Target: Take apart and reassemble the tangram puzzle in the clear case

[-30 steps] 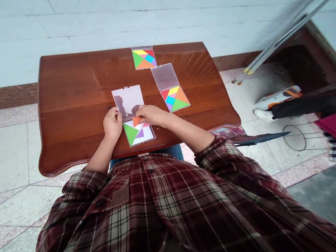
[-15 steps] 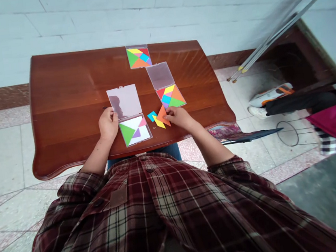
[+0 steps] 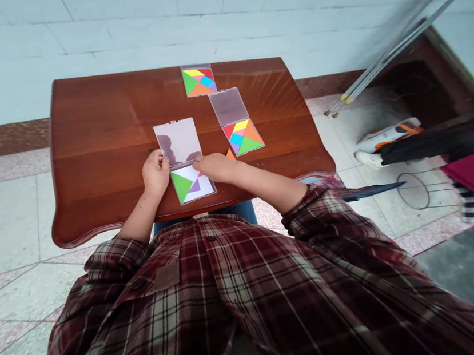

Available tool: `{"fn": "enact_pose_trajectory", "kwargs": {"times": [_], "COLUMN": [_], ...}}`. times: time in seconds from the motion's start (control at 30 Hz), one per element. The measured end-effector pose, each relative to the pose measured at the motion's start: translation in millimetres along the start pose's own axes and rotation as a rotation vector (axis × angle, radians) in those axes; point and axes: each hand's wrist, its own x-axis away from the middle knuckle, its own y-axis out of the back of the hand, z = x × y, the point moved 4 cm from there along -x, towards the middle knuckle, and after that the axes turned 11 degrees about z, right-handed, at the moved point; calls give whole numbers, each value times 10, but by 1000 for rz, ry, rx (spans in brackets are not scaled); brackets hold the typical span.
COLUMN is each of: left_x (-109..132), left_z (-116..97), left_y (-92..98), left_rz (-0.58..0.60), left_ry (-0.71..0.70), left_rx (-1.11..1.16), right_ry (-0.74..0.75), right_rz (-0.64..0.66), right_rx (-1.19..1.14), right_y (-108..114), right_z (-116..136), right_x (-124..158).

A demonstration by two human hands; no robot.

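Note:
An open tangram case lies near the table's front edge, its clear lid (image 3: pixel 177 141) folded back. In its white tray are a green triangle (image 3: pixel 181 185), a purple piece (image 3: pixel 195 186) and a pink triangle (image 3: pixel 201 174), partly covered. My left hand (image 3: pixel 156 173) is closed at the case's left edge by the hinge, fingertips against it. My right hand (image 3: pixel 215 167) reaches over the tray's upper right corner with its fingers together; whatever they may hold is hidden. Beyond my right wrist shows the tip of an orange triangle (image 3: pixel 230 154).
A second open case with a full tangram (image 3: pixel 243 137) lies to the right on the brown table (image 3: pixel 102 136). Another filled tangram case (image 3: pixel 199 82) is at the back edge. Crutches (image 3: pixel 355 85) lean by the wall; a person's leg (image 3: pixel 410 150) is at the right.
My right hand has moved left from the orange triangle to the open case. Its arm now covers the spot where the loose blue and yellow pieces lay. My left hand stays at the case.

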Motion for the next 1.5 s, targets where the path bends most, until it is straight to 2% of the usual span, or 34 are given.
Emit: {"fn": "enact_pose_trajectory", "kwargs": {"times": [0.23,0.3,0.37,0.47,0.53,0.6,0.73,0.83,0.9,1.0,1.03,1.1,1.2,1.33,1.5], "left_x": [1,2,5,13,16,15,9,8,9,8,8,5,1,-1,6], "left_z": [-15,-22,-32,-50,-61,-65,-54,-43,-35,-19,-13,-3,6,-11,-37], "left_y": [-8,-2,6,13,12,11,3,2,4,2,0,-6,-8,0,8], "left_rz": [9,8,5,8,14,10,8,5,-5,-13,-13,-7,-5,-15,-8], "left_ry": [-4,-5,-6,-3,-1,1,7,8,7,-1,-6,-16,-19,-17,-13], "left_rx": [2,-2,-8,-3,9,20,22,12,0,-15,-17,-17,-21,-14,-8], "right_ry": [103,122,109,3,-105,-215,-362,-426,-367,-85,-37,-30,-41,-38,-115], "right_rz": [92,60,-40,-231,-306,-317,-236,-295,-350,-241,-188,-151,-124,-55,-82], "right_rx": [-57,-157,-328,-637,-767,-804,-746,-603,-512,-423,-397,-355,-332,-356,-381], "right_y": [91,117,157,155,73,-52,-277,-277,-223,-206,-222,-248,-270,-263,-229], "right_z": [-95,-135,-217,-440,-614,-768,-920,-819,-601,-112,25,200,277,235,184], "right_x": [-127,-118,-54,132,270,380,471,463,411,249,199,121,56,48,115]}}
